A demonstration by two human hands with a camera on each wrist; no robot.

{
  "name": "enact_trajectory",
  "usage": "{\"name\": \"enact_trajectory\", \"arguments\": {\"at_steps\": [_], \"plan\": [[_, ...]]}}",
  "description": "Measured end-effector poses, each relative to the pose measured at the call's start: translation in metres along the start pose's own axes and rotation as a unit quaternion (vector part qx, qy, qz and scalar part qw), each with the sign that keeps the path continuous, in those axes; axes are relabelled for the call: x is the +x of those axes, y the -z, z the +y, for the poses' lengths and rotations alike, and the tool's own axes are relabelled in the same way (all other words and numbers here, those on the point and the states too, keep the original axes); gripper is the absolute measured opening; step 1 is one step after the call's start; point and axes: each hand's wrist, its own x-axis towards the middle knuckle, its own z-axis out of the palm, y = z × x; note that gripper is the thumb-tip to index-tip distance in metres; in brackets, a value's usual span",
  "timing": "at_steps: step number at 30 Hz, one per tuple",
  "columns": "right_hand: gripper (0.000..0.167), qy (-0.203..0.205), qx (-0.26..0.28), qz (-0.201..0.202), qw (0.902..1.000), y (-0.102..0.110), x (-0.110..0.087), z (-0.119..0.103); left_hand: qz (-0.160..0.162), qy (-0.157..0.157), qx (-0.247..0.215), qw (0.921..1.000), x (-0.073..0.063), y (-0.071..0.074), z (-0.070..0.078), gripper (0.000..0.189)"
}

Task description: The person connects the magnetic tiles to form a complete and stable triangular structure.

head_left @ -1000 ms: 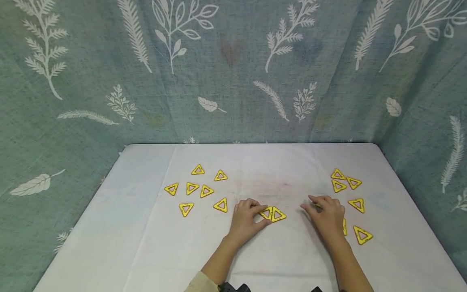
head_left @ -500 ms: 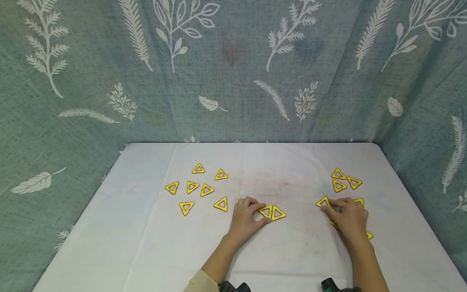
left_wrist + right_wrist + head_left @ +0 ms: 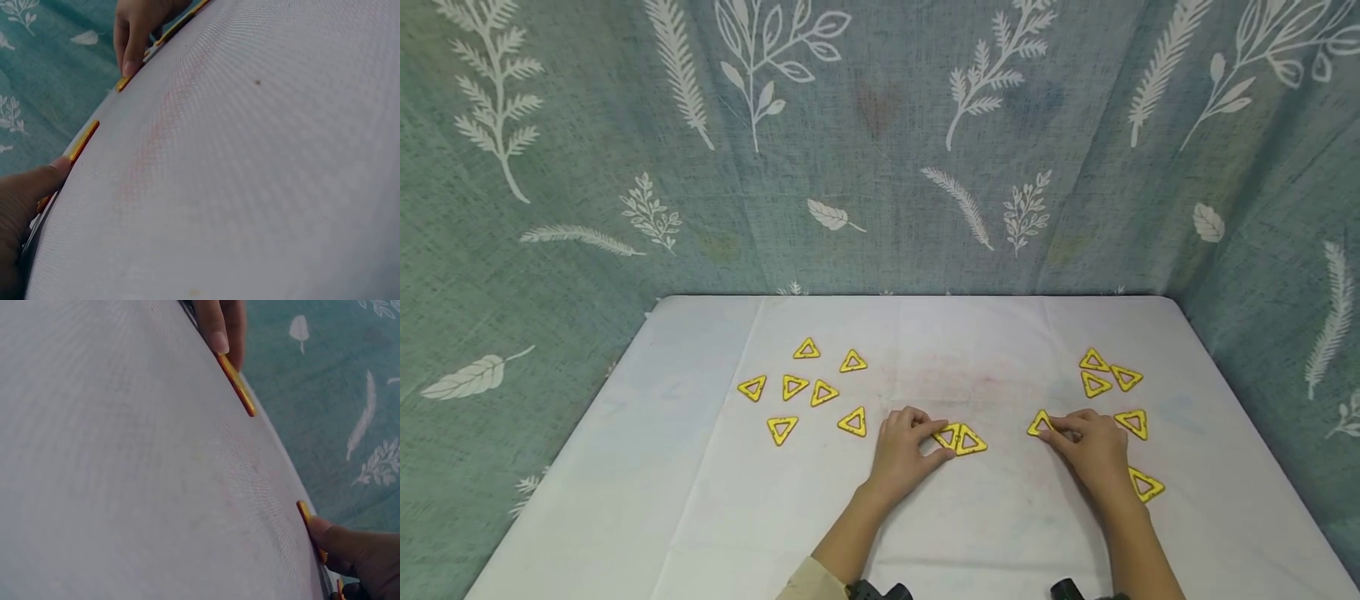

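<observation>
Near the middle of the table, two yellow triangle tiles with open centres lie edge to edge. My left hand (image 3: 904, 454) pinches the left tile (image 3: 948, 435) between thumb and forefinger; the right tile (image 3: 972, 440) sits flush beside it. To the right, my right hand (image 3: 1092, 450) pinches a single yellow triangle tile (image 3: 1040, 422) by its right side, apart from the joined pair. In the right wrist view the thumb presses this tile (image 3: 304, 512) at the table surface. Curled fingers behind it are partly hidden.
Several loose yellow triangle tiles (image 3: 794, 386) are scattered on the left of the white table (image 3: 715, 517). A cluster of tiles (image 3: 1096, 383) lies at the far right, with a tile (image 3: 1132, 423) and another tile (image 3: 1146, 484) beside my right hand. A leaf-patterned curtain (image 3: 880, 150) surrounds the table.
My right hand went right to the loose tiles, took hold of a triangle tile, and has moved it left. My left hand stays on the joined pair.
</observation>
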Motion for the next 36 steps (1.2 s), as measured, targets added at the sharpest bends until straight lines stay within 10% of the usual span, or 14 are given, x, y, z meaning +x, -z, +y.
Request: {"name": "enact_trajectory", "arguments": {"at_steps": [36], "plan": [[0.027, 0.102, 0.044, -0.067, 0.9915, -0.021, -0.001, -0.019, -0.041, 0.007, 0.000, 0.9991, 0.000, 0.002, 0.003, 0.044]]}}
